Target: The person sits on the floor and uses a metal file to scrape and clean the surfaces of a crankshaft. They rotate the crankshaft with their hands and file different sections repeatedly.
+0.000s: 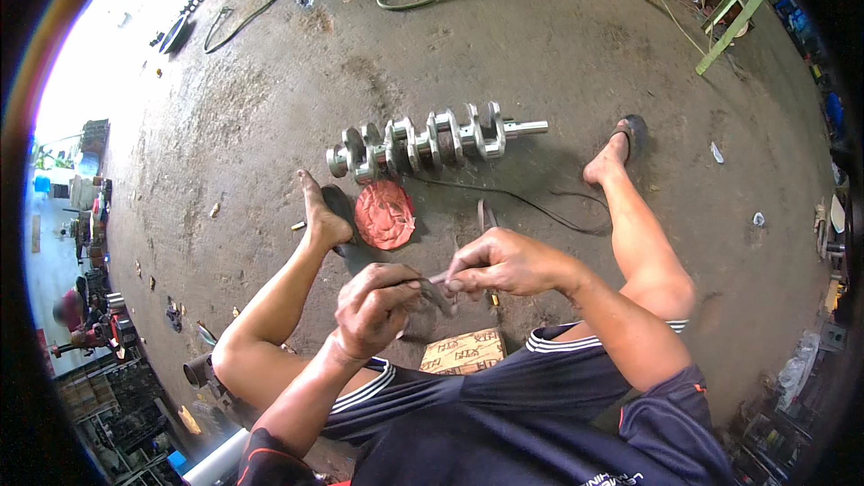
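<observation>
We hold a thin grey strip (440, 300) between our two hands, just below the middle of the frame. Our left hand (371, 308) has its fingers curled, thumb and fingertips pinching near the strip's left part. Our right hand (506, 263) pinches the other end between thumb and fingers; we cannot tell what the strip is made of.

Above the hands, near the centre, a shiny metal crankshaft (434, 138) lies sideways on the stained floor (531, 54). Just below its left half sits a round, crumpled red bundle (385, 214), and a dark cord (513, 193) curves from near the shaft toward the right. Between our thighs, at lower centre, we have a tan printed box (462, 353). A green hose (409, 7) loops at the top of the frame, and green bars (736, 24) stand at upper right.
</observation>
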`<state>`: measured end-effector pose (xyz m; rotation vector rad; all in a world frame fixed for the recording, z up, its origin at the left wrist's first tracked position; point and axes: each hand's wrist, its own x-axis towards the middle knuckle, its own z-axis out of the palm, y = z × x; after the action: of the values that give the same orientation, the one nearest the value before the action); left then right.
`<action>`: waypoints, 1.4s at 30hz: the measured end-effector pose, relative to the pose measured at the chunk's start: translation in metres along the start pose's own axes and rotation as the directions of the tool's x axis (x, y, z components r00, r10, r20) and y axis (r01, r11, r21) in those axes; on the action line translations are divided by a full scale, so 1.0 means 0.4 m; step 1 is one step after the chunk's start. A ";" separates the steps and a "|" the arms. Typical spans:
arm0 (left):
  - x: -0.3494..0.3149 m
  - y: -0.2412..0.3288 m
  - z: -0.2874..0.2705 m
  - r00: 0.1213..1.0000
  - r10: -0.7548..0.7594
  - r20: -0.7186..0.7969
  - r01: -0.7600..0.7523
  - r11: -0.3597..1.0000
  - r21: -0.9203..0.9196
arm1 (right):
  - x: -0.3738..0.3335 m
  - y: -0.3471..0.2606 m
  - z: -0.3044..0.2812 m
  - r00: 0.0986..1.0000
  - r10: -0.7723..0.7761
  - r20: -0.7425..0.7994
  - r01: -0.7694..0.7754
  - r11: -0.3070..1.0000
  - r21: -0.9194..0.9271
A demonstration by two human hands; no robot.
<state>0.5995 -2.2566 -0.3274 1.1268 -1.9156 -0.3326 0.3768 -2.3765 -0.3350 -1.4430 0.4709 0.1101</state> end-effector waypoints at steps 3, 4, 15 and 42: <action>0.015 0.018 -0.041 0.994 -0.034 -0.104 0.043 0.996 0.078 | -0.020 -0.018 -0.005 0.981 -0.137 -0.138 0.153 0.982 0.113; 0.019 0.023 -0.047 0.996 -0.006 -0.090 0.013 0.997 0.074 | -0.023 -0.026 -0.004 0.973 -0.100 -0.209 0.129 0.983 0.129; 0.073 0.038 -0.139 0.969 -0.194 0.154 0.192 0.981 0.030 | -0.039 -0.006 -0.022 0.918 -0.345 -0.196 0.366 0.927 0.085; 0.172 0.031 -0.480 0.324 -0.843 0.429 0.799 0.487 0.353 | -0.355 0.212 -0.136 0.842 0.021 -0.539 0.074 0.985 0.155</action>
<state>0.7280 -2.2698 -0.1692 2.2403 -1.6058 -1.3058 0.2055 -2.3878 -0.3636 -1.2988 0.9002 -0.3663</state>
